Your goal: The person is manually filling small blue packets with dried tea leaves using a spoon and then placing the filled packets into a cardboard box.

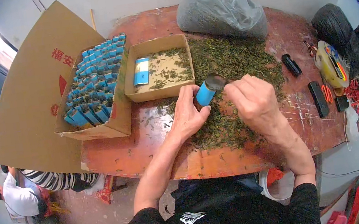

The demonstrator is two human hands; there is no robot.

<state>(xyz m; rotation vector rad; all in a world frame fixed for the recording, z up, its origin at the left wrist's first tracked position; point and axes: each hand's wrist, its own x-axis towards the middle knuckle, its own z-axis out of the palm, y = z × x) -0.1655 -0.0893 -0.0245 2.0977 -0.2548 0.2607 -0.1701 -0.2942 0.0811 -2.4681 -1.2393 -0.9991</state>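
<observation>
My left hand [189, 112] holds a small blue packet [205, 95] upright over the table, thumb and fingers around its sides. A round metal scoop [215, 82] is at the packet's mouth, and my right hand [254, 99] grips its handle end, largely hidden by the fingers. Loose dried leaves, like tea, [237, 57] lie spread under and behind both hands. Left of them, a shallow cardboard box [161, 94] holds one flat blue packet [141, 72] and scattered leaves. Beyond it, a deeper cardboard box [122, 120] is packed with upright, leaf-filled blue packets [97, 77].
A large clear plastic bag of leaves [220, 10] stands at the back. On the right lie a black stapler-like tool [291, 65], a black oblong object [318, 99], orange-handled scissors [327, 93] and a yellowish tub [331, 65]. A person in white [21, 197] sits at the far left.
</observation>
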